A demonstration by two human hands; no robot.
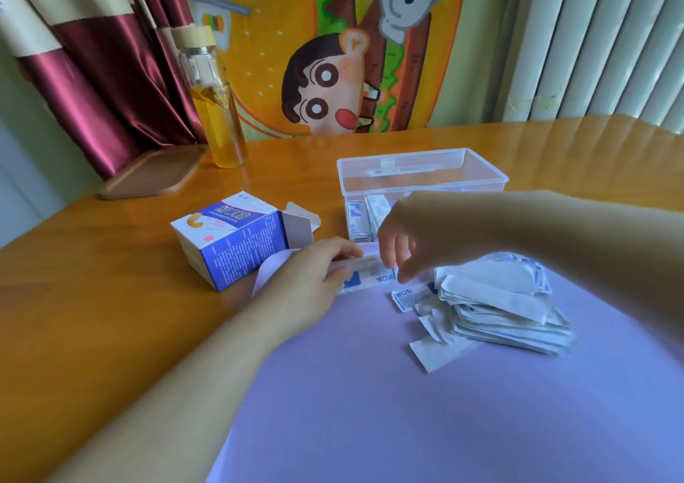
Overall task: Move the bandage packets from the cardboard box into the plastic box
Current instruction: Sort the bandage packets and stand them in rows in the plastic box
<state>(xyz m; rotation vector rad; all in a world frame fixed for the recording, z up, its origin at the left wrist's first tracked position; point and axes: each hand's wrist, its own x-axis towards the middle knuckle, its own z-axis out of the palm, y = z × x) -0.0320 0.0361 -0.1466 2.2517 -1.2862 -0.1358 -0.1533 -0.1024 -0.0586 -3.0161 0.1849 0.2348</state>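
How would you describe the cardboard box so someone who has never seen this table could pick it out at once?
Start at the wooden table and find the purple mat on its near side. At the mat's far left corner, left of the clear plastic box, sits the cardboard box. It alone is opaque: blue and white, with its end flaps open.

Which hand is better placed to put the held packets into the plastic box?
Probably right: the right hand pinches the packets just beside the plastic box; the left hand holds their other end, nearer the cardboard box.
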